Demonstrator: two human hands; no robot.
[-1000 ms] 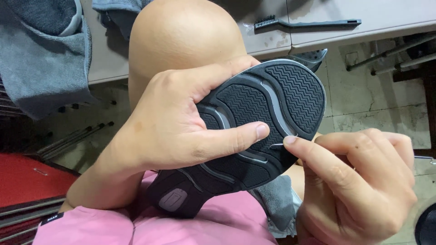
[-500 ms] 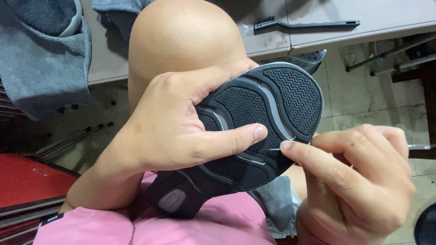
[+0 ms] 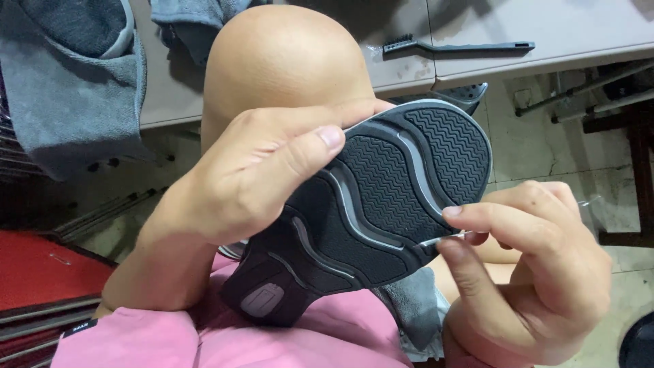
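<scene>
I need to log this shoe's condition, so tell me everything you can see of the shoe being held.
The shoe is dark, held sole-up and tilted over the person's lap. Its black rubber-like outsole has wavy zigzag tread, curved grey grooves and a small grey heel patch. The left hand wraps its upper edge, thumb on the sole. The right hand pinches a thin pale strand at the sole's edge. The upper is mostly hidden.

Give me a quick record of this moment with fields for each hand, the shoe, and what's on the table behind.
Left hand: grips the shoe from the side, thumb lying across the sole.
Right hand: pinches a thin pale sliver at the sole's edge between thumb and forefinger.
Shoe: black, sole up, wavy tread with grey curved lines, resting over pink shorts.
Table: holds a black brush and a grey towel.
Knee: bare, behind the shoe.
</scene>
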